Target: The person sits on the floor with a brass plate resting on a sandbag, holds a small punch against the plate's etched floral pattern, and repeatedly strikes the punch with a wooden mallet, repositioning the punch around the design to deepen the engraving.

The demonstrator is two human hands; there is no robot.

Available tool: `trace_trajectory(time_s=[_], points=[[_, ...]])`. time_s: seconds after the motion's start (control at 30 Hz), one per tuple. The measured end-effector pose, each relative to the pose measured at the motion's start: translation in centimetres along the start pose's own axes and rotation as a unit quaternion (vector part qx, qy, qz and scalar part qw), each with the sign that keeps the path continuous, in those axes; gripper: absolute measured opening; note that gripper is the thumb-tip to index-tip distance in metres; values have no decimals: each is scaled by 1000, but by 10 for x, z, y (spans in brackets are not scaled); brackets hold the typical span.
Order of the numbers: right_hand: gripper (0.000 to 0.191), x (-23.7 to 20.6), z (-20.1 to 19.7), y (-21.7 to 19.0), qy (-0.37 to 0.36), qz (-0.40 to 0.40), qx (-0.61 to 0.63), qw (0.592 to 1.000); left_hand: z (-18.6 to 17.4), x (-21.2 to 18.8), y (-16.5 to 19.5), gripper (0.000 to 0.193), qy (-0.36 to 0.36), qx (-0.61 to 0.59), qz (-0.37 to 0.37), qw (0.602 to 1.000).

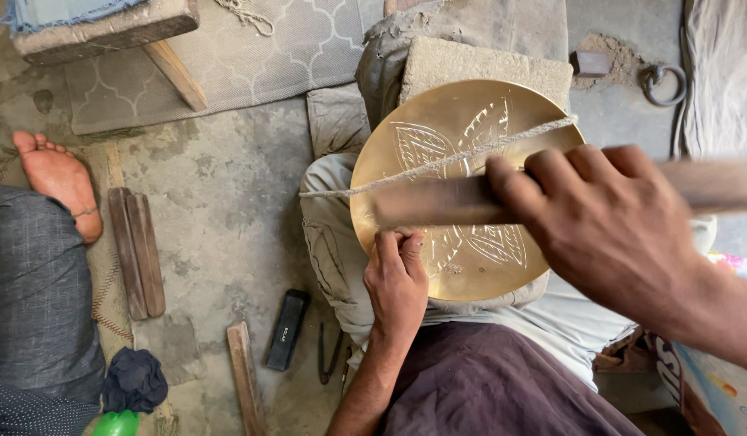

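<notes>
We see a round brass plate [462, 161] lying face up on a cloth-covered pad [470, 56] over the person's lap, its surface engraved with leaf shapes. A twisted cord [438, 161] runs across the plate from its left rim up to its right rim. The left hand [396, 278] sits at the plate's near edge, fingers curled tight around something small pressed to the metal; we cannot tell what it is. The right hand [608, 218] is closed around a wooden stick [446, 202] held above the plate's middle; the stick is blurred, reaching left across the plate and sticking out right past the hand.

On the concrete floor [228, 194] left of the lap lie a black case [286, 329], small tongs [329, 355] just beside it, and a wooden strip [244, 375]. Further left are two wooden slats [137, 250], side by side, a dark rag [135, 379], and another person's bare foot [58, 182]. A metal ring [660, 83] lies near the far right corner.
</notes>
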State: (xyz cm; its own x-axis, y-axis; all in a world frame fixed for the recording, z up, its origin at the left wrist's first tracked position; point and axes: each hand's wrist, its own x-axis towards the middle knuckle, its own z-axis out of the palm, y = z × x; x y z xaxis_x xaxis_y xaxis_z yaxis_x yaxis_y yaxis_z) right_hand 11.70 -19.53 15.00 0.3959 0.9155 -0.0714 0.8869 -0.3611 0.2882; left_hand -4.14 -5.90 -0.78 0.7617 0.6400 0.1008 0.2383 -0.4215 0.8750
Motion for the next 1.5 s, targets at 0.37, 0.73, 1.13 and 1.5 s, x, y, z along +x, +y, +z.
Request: trace_trajectory(time_s=[0.37, 0.73, 1.13, 1.5], points=[[46, -5, 4, -2, -27, 40, 46, 998, -2, 2, 1, 20, -3, 4, 7, 1000], [61, 11, -2, 7, -51, 57, 18, 997, -2, 3, 0, 23, 12, 1, -10, 1000], [51, 27, -1, 8, 24, 54, 266, 962, 2, 0, -2, 22, 16, 1, -16, 1000], [53, 26, 3, 6, -33, 17, 84, 996, 0, 2, -1, 20, 20, 9, 12, 1000]])
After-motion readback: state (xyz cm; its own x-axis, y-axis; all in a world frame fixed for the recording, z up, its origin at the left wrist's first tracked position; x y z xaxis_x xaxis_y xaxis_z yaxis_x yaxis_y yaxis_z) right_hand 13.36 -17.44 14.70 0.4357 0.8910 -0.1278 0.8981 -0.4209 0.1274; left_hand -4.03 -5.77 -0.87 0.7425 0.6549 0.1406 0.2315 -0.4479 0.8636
